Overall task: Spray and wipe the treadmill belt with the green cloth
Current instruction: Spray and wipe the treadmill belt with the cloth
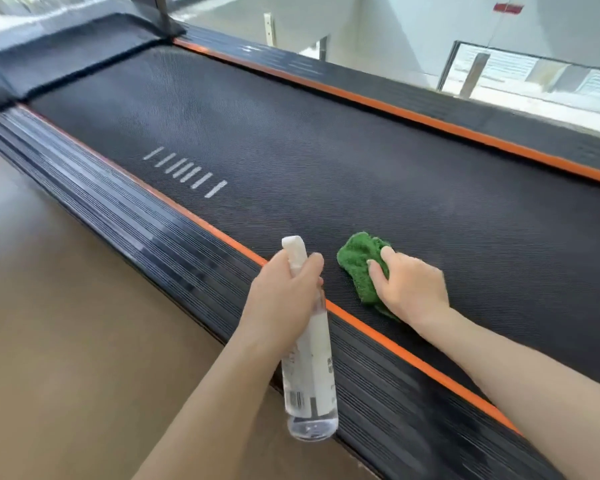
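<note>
The wiping step looks to be in hand: the right hand (409, 289) presses the crumpled green terry cloth (359, 263) flat-fingered onto the black textured treadmill belt (326, 161), at its near left edge just beside the orange trim strip (378, 327); the left hand (284, 289) has its grip curled round the clear plastic spray bottle (309, 362), nozzle aimed far; next, probably, sweep the cloth across toward the far, unwiped belt.
</note>
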